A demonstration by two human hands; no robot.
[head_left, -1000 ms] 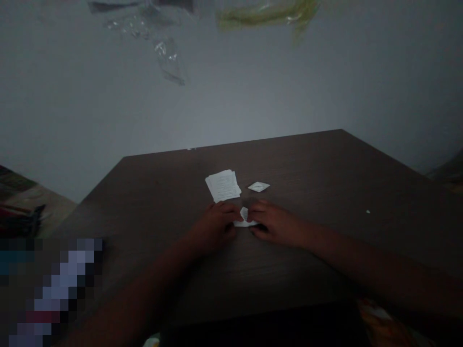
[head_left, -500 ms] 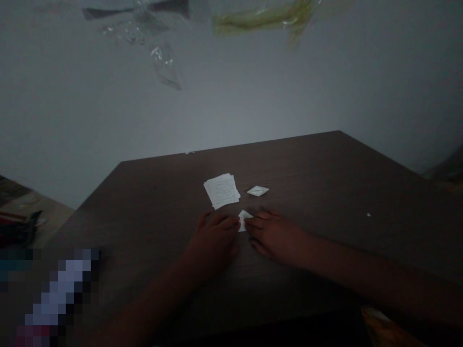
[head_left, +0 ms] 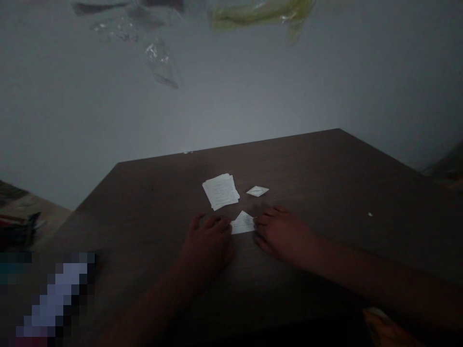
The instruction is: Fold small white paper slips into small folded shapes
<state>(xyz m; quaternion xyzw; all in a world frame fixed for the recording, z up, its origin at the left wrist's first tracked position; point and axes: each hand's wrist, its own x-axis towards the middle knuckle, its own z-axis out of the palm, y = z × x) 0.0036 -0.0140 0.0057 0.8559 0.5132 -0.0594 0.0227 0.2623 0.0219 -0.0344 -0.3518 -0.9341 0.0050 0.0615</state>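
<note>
A small printed sheet of paper point(head_left: 242, 223), folded to a point at its far side, lies on the dark wooden table point(head_left: 307, 164). At its left end, my left hand point(head_left: 211, 239) has its fingers bent and closed on the edge. My right hand point(head_left: 280, 233) holds the right end, its fingers close together and partly covering the corner. The paper's middle shows between both hands. Just beyond, to the left, rests a loose stack of printed paper sheets point(head_left: 221, 191). A diamond-shaped folded paper point(head_left: 258, 191) sits to the right of the stack.
A tiny white scrap point(head_left: 369, 214) lies on the table at the right. The table's far edge meets a pale wall point(head_left: 253, 96) with clear and yellow tape point(head_left: 260, 17) on it. A blurred-out pale object point(head_left: 56, 294) is at the lower left.
My hands have moved apart, the left one leftward and the right one slightly rightward. More of the folded paper now shows between them. The stack and the diamond-shaped paper stay put.
</note>
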